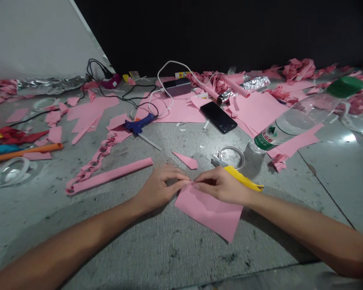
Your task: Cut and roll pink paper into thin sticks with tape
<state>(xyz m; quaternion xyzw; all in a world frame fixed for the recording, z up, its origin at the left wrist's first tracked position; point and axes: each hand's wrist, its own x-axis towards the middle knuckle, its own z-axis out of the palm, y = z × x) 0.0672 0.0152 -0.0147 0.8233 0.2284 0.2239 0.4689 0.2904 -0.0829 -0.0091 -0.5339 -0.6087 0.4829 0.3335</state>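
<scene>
Noted on our right: clear bottle (290, 120), green cap (345, 86), green-and-white label. White coiled cable (243, 158) near its base. Phone (218, 116) face up, screen dark. Left of it we see a blue glue gun (139, 123); farther back, a dark box (178, 87), white cord (181, 63) arching above it in our view. Far left: orange tube (48, 150), tape roll (12, 171) just in front. Crumpled foil (51, 85) along the back.

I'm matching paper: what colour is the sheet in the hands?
The sheet is pink, best seen in the head view.
</scene>
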